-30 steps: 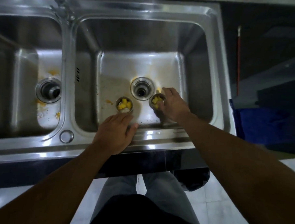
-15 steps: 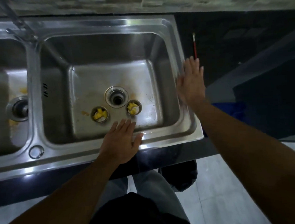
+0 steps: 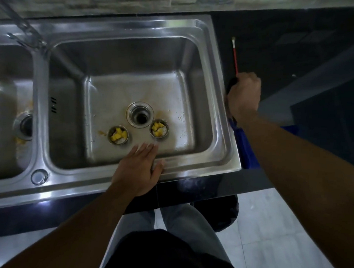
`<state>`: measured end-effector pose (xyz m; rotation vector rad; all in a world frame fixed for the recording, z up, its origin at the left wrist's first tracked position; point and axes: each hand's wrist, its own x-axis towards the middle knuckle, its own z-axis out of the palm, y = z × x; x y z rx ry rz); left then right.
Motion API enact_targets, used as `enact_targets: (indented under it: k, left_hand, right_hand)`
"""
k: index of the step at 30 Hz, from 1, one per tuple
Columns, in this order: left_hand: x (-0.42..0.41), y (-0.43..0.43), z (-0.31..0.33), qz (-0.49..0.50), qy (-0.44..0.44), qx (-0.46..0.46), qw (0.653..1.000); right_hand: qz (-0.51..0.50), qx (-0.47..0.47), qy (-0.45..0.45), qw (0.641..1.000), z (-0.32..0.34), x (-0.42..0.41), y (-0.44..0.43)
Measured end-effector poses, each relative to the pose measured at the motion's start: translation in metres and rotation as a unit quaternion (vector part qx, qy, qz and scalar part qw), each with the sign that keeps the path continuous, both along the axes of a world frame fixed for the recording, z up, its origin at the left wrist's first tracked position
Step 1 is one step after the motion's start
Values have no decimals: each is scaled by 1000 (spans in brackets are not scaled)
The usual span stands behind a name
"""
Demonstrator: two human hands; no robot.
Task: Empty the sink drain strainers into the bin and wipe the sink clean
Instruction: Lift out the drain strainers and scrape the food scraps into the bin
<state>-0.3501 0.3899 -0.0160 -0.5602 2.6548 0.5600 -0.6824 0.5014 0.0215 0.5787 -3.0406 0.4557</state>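
Two small round steel strainers (image 3: 118, 135) (image 3: 159, 128), both full of yellow scraps, stand on the floor of the stainless steel sink (image 3: 218, 107) beside the open drain (image 3: 140, 115). The left hand (image 3: 139, 168) rests flat on the front rim, fingers together. The right hand (image 3: 243, 96) is closed around a dark object beside the red-handled brush (image 3: 235, 55) on the black worktop (image 3: 277, 47). Each strainer is best lifted level so nothing spills.

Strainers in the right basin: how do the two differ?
The left strainer sits further from the drain; the right strainer almost touches its rim. The left strainer shows more yellow scraps; the right strainer more pale bits. Both stand upright, still full, untouched by either hand.
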Motion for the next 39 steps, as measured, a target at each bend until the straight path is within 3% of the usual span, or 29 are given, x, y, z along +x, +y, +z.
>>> enact_targets:
  k: [6, 9, 14, 18, 19, 21, 23, 25, 28, 31, 39]
  left_hand:
    - [1, -1, 0, -1, 4, 2, 1000]
    - [1, -1, 1, 4, 14, 1, 1000]
    - [3, -2, 4, 42, 20, 39, 998]
    - [3, -2, 11, 168, 73, 95, 978]
    - [1, -5, 12, 216, 92, 100, 967]
    - [-1, -18, 14, 302, 102, 102, 942]
    - [4, -39, 14, 319, 82, 86, 940]
    - [14, -65, 9, 315, 50, 78, 945]
    - [32, -102, -3, 333, -7, 125, 934]
    - [35, -126, -16, 354, -61, 178, 916]
    - [19, -151, -64, 258, -63, 185, 946]
  right_hand:
    - [-68, -9, -148, 987, 18, -32, -10]
    - [-79, -58, -166, 981, 23, -27, -11]
    - [77, -183, -126, 972, 26, 15, -20]
    - [238, -164, -83, 954, 28, 59, -37]
    - [245, -152, -107, 952, 25, 68, -44]
    - [225, -177, -243, 927, 22, 93, -61]
    - [210, -245, -330, 887, 15, 117, -75]
    - [215, -267, -351, 871, 8, 138, -85]
    - [229, -278, -344, 867, -6, 173, -97]
    - [224, -269, -292, 890, -25, 201, -102]
    - [299, -208, -172, 916, -57, 253, -88]
